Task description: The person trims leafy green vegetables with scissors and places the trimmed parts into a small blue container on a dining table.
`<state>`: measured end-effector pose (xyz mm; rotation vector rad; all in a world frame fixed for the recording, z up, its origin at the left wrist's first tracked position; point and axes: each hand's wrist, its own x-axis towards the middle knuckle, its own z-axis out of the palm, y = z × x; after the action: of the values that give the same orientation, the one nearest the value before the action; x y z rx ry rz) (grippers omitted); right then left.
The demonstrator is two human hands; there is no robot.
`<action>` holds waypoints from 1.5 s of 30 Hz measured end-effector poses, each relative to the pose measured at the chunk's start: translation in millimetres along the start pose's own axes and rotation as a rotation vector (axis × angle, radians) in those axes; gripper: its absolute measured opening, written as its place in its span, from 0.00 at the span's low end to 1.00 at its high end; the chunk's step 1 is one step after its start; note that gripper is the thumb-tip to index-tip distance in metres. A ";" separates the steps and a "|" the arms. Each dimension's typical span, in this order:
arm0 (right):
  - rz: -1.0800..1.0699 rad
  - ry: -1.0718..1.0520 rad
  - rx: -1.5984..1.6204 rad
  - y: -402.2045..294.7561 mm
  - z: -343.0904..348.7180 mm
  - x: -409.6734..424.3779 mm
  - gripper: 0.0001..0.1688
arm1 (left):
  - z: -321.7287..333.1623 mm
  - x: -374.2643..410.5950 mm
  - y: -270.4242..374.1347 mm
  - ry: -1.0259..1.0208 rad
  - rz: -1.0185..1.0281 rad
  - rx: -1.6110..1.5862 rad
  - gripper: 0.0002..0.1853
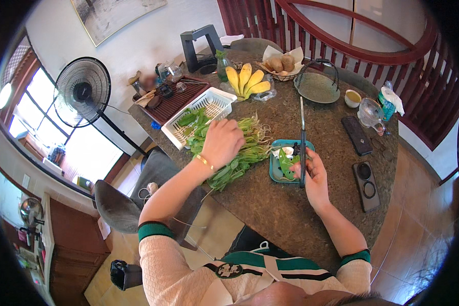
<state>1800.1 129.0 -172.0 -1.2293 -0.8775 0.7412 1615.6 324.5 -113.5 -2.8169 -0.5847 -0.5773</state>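
Observation:
A pile of leafy greens (248,153) with pale stems and roots lies on the round stone-look table (283,206). My left hand (222,141) is over the pile's left part, fingers curled downward; whether they grip any leaves is hidden. My right hand (314,178) holds a knife (303,153) by its dark handle, the narrow metal blade pointing away from me. Beneath the knife and fingertips, a teal tray (272,168) contains a green leaf (287,162), white scraps and dark bits. Beyond my left hand, a white slotted basket (171,134) holds several loose leaves (193,118).
Bananas (246,82), a basket of brown round items (281,65) and a handled round tray (317,88) stand at the back. Two phones (356,134), a glass pitcher (370,111) and a small bowl (352,98) are at right. A slatted tea tray (176,101) sits at left.

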 end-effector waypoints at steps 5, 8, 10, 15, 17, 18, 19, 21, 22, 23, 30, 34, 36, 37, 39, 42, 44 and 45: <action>0.008 0.014 0.015 9.9 -12.8 -3.7 0.31 | 31.4 2.7 -0.7 -0.176 -0.043 0.038 0.06; 0.001 0.008 0.103 23.2 -9.7 -6.7 0.32 | 23.6 -3.4 17.3 -0.188 -0.050 -0.015 0.05; 0.030 -0.002 0.102 27.7 -6.1 -11.3 0.32 | 14.3 -5.6 20.8 -0.131 -0.062 -0.057 0.04; 0.038 0.004 0.195 39.3 -4.7 -10.6 0.33 | -10.4 0.0 -19.8 -0.160 -0.369 -0.592 0.06; 0.056 0.024 0.244 37.8 -3.9 -7.9 0.33 | -14.9 1.3 -44.1 -0.118 -0.387 -0.890 0.03; 0.065 0.042 0.260 36.9 -5.6 -6.9 0.33 | -19.4 6.4 -49.0 -0.090 -0.352 -1.093 0.02; 0.053 0.044 0.253 36.1 -7.3 -5.9 0.33 | -23.3 10.8 -50.3 -0.055 -0.368 -1.301 0.06; 0.033 0.048 0.237 34.4 -10.6 -5.3 0.32 | -35.8 16.9 -48.9 -0.131 -0.489 -1.462 0.12; 0.035 0.060 0.244 31.8 -12.1 -4.1 0.32 | -34.9 18.6 -44.8 -0.119 -0.476 -1.550 0.14; 0.037 0.071 0.252 27.0 -14.1 -1.0 0.32 | -31.9 20.0 -36.7 -0.108 -0.462 -1.637 0.15; -0.023 0.049 0.172 -22.9 -26.9 21.8 0.39 | 18.6 16.5 64.3 0.004 -0.461 -2.133 0.14; -0.063 0.015 0.151 -42.5 -29.2 36.1 0.41 | 41.0 25.3 109.6 0.079 -0.400 -1.854 0.14; -0.038 0.020 0.144 -45.5 -34.4 35.5 0.41 | 46.8 31.9 123.8 0.173 -0.401 -1.825 0.14; -0.027 0.017 0.145 -46.2 -35.7 35.9 0.41 | 48.4 34.5 128.2 0.222 -0.404 -1.805 0.14; -0.061 0.035 0.080 -37.2 -36.8 38.0 0.39 | 52.1 40.4 131.4 0.195 -0.398 -1.918 0.14; -0.069 0.057 0.010 -30.2 -37.2 41.5 0.35 | 58.9 44.5 130.3 0.137 -0.375 -2.054 0.12; -0.046 0.078 0.023 -32.5 -38.7 40.4 0.35 | 58.8 45.1 123.8 0.020 -0.479 -2.020 0.11; -0.035 0.088 0.027 -35.3 -39.2 39.2 0.35 | 58.7 45.1 119.7 -0.037 -0.530 -2.002 0.11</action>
<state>1853.9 137.6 -135.1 -1.2108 -0.8118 0.6642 1723.4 248.1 -162.1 -4.2759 -1.2062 -2.1919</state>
